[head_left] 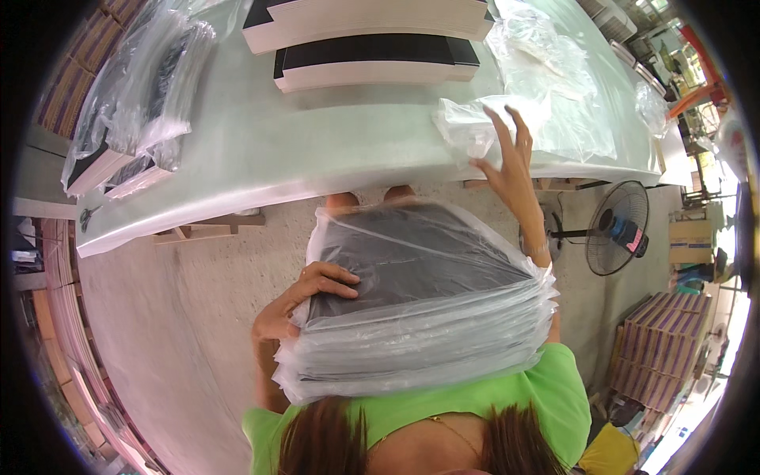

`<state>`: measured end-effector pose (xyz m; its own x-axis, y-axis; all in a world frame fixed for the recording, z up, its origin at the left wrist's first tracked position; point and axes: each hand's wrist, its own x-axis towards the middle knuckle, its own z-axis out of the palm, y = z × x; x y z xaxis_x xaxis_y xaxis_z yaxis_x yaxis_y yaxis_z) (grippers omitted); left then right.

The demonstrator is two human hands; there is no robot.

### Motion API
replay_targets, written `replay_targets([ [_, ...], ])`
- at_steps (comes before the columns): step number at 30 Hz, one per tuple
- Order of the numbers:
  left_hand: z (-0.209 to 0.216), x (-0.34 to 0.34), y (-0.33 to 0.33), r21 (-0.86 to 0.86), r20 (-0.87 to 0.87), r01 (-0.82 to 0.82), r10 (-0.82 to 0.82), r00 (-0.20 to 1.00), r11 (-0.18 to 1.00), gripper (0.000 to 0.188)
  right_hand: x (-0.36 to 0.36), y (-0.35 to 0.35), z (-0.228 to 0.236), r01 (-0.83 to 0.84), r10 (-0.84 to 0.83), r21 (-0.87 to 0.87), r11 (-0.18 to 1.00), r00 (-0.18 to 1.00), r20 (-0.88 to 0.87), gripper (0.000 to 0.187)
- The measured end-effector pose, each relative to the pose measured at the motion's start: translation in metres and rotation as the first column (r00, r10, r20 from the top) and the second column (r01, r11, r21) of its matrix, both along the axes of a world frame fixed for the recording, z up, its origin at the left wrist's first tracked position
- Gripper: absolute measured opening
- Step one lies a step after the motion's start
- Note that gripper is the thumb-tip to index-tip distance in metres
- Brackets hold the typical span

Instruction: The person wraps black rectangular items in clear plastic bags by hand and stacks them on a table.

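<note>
A thick stack of black flat pieces in clear plastic bags (419, 253) rests against my front. My left hand (307, 294) grips its left side, with the fingers on the top black face and the thumb lower on the plastic edge. My right arm passes beside the stack's right side. Over the table's near edge, my right hand (511, 154) has its fingers spread beside a crumpled clear plastic bag (467, 123). Whether the fingertips touch that plastic cannot be told. More loose clear bags (562, 95) lie just beyond it.
On the pale-covered table (237, 127) stand black-topped white stacks (376, 63) at the back and bagged stacks (150, 103) at the left. Scissors (89, 215) lie at its left corner. A standing fan (613, 226) and piled cardboard (661, 344) are to the right.
</note>
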<state>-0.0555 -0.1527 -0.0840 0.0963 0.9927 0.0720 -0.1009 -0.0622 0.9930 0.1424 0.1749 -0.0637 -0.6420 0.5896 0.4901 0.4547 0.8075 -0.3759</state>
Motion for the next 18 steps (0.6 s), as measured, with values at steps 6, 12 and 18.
replay_targets([
  [6,0.0,0.001,-0.004,-0.041,0.014,-0.047,0.047,0.999,0.998,0.095,-0.012,0.115,-0.039,-0.068,0.137,-0.242,0.968,0.95,0.282,0.051],
  [12,-0.015,0.004,-0.006,-0.007,0.023,-0.126,0.126,0.992,0.992,0.089,-0.035,0.164,0.054,0.445,-0.195,0.156,0.882,0.646,-0.738,0.034],
  [18,-0.013,0.004,0.005,0.041,-0.018,-0.158,0.159,0.987,0.987,0.068,-0.071,0.242,0.03,0.615,-0.202,0.265,0.742,0.583,-0.787,0.026],
])
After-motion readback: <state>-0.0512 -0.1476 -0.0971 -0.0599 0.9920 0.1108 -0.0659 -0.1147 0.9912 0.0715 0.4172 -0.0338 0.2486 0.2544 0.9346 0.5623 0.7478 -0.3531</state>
